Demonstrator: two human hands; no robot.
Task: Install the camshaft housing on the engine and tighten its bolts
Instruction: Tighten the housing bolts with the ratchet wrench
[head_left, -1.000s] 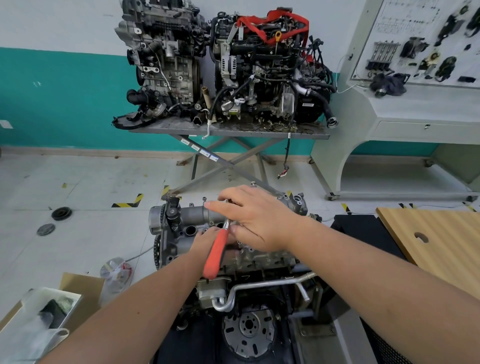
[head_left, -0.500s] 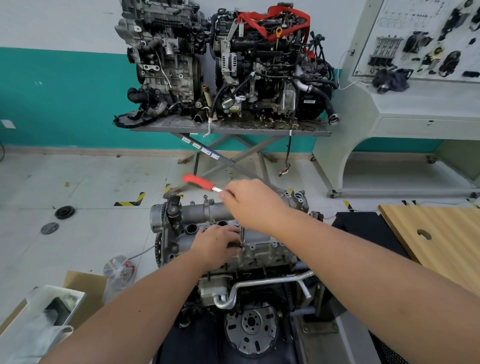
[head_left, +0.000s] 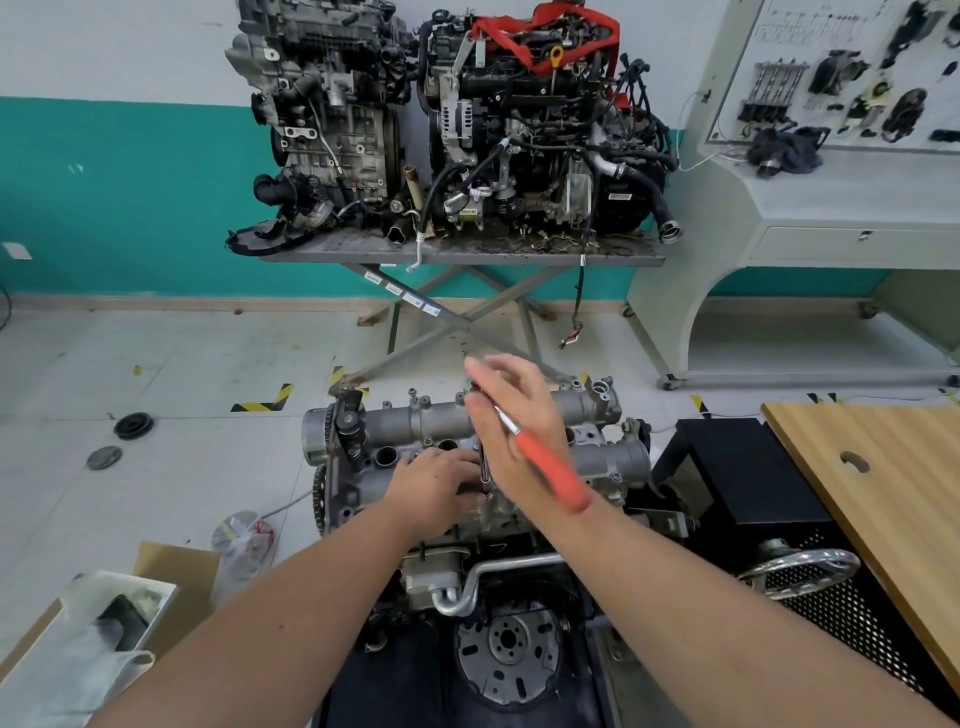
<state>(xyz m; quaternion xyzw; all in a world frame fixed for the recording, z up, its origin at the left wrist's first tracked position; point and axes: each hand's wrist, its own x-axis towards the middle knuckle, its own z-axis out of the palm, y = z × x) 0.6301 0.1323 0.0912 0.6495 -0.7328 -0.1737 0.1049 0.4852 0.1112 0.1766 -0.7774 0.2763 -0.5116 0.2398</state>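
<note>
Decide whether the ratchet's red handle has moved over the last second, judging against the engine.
Yes. The red handle has swung round: from pointing toward the person, out to the engine's far left, now lying to the right over the right wrist.

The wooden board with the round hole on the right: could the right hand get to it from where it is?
Probably yes: the wooden board with the round hole lies beside the right hand with open space between, though that hand is busy with the red-handled ratchet.
</note>
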